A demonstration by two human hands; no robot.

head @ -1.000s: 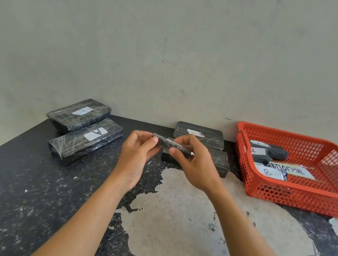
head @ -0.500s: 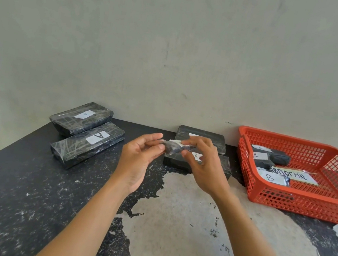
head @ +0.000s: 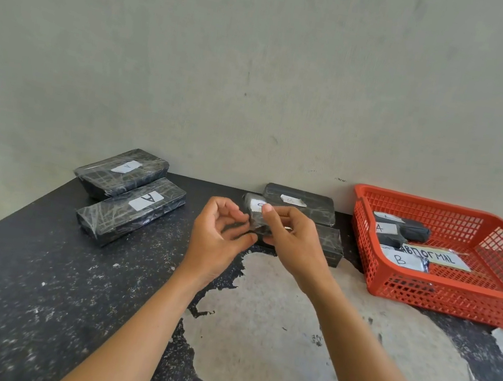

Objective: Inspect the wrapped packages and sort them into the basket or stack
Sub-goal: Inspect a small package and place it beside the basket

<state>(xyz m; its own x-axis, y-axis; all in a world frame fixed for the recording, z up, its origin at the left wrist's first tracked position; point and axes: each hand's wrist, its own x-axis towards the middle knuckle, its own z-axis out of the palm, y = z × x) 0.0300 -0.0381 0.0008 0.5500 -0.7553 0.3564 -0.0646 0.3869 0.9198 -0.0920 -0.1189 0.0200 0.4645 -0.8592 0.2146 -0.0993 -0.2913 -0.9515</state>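
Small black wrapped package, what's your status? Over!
Right hand pinches small black plastic-wrapped package, held above black speckled table. Left hand at its lower end, grip unclear. Path to red plastic mesh basket open.

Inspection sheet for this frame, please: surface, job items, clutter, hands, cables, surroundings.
Surface: black table, its coating worn to pale patches.
Job's things: small package held above the table; left packages, the near one labelled A; back packages by the wall; red basket at right, with sorted packages marked A and B and a handwritten sign.
Clutter: nothing seen.
Hands: right hand pinches the small package; left hand is curled at its lower end, grip unclear.
Cables: nothing seen.
Surroundings: plain wall behind.
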